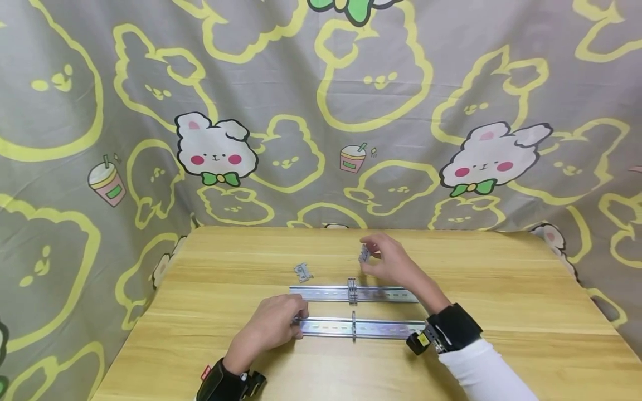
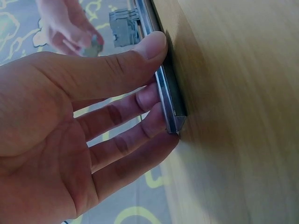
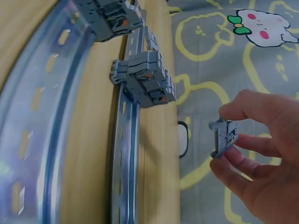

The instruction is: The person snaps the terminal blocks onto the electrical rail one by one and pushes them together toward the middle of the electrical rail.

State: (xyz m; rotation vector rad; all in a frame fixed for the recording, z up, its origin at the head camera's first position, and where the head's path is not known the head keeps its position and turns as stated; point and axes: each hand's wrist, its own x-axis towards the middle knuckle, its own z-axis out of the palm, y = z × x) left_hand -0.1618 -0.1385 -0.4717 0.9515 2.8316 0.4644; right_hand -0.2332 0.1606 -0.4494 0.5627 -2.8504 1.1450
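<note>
Two slotted metal DIN rails lie across the table, one behind the other. My left hand [image 1: 276, 323] grips the left end of the near rail [image 1: 323, 327], thumb on one side and fingers on the other in the left wrist view. A thin grey terminal block [image 1: 354, 326] sits on that rail near its middle. Several more grey blocks [image 1: 353, 291] stand side by side on the far rail [image 1: 321, 294]. Behind the far rail, my right hand [image 1: 390, 260] pinches a loose grey terminal block [image 3: 224, 136] between thumb and fingertips, raised in the right wrist view.
Another loose grey terminal block [image 1: 302, 272] lies flat on the wooden table [image 1: 230, 262], behind the far rail's left part. A grey curtain [image 1: 281, 83] with cartoon prints hangs along the table's back and sides. My right wrist camera [image 1: 418, 341] overlaps the near rail's right end.
</note>
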